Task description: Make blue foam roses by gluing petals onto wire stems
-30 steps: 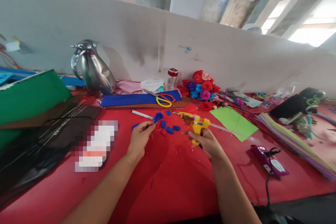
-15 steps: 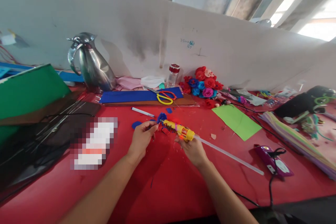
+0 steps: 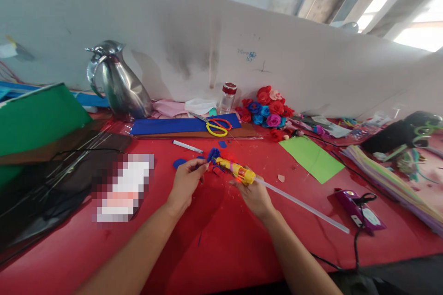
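Note:
Pinched between the fingers of my left hand (image 3: 188,179) is a small dark blue flower (image 3: 213,153). My right hand (image 3: 255,196) is wrapped round a yellow hot glue gun (image 3: 236,168), whose tip points left at the base of the flower. A long translucent glue stick (image 3: 304,205) sticks out of the gun's back end toward the lower right. Blue and red scraps (image 3: 179,163) lie on the red table around my left fingers. A small glow shows on the gun near my right fingertips.
Behind my hands lie a white pen (image 3: 187,146), scissors (image 3: 217,129) on a blue sheet (image 3: 162,127), a jar (image 3: 228,98) and paper roses (image 3: 270,110). A metal jug (image 3: 122,84) stands left. To the right are a green sheet (image 3: 311,159) and a purple device (image 3: 362,212) with a black cord.
The view has shifted very slightly. The glue gun's back end and the glue stick sit a touch lower and further left; both hands keep their holds.

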Motion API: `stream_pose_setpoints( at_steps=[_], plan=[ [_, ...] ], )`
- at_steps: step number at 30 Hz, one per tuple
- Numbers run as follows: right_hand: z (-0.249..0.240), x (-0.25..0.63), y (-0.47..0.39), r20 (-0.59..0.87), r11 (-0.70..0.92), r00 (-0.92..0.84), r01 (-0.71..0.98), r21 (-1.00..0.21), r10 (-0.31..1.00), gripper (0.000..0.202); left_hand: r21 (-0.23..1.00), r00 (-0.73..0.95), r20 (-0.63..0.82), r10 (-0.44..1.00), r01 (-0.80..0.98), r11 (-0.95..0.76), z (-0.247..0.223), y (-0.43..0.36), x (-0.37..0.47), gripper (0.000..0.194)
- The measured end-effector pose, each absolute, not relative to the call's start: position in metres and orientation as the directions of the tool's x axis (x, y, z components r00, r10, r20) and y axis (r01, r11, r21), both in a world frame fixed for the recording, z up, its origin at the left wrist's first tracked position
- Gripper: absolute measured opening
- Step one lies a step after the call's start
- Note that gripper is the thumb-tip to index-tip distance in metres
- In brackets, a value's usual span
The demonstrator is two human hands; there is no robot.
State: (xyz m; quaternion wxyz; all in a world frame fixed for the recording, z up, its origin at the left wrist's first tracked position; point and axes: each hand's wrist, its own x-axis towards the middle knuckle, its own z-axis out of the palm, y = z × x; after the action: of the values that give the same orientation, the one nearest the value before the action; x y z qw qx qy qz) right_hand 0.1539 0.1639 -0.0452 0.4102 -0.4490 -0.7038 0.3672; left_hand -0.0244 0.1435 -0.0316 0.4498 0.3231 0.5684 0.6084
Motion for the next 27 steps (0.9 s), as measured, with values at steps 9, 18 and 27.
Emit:
stream_pose_setpoints(
  at_steps=[9,18,27],
  plan=[
    [-0.044,0.155,0.164,0.235,0.322,-0.274,0.338,-0.884,0.933,0.027,0.981,-0.388,-0.128,0.913,-0.185,0.059,-0.031,0.143,-0.024,0.019],
    [-0.044,0.181,0.182,-0.04,0.018,-0.126,0.433,-0.901,0.991,0.048,0.976,-0.396,-0.112,0.911,-0.216,0.026,-0.028,0.146,-0.029,0.02],
    [-0.025,0.231,0.192,0.23,-0.239,0.299,0.937,-0.257,0.926,0.036,0.904,-0.316,-0.195,0.929,-0.425,0.045,-0.017,0.141,-0.027,0.023]
  ],
)
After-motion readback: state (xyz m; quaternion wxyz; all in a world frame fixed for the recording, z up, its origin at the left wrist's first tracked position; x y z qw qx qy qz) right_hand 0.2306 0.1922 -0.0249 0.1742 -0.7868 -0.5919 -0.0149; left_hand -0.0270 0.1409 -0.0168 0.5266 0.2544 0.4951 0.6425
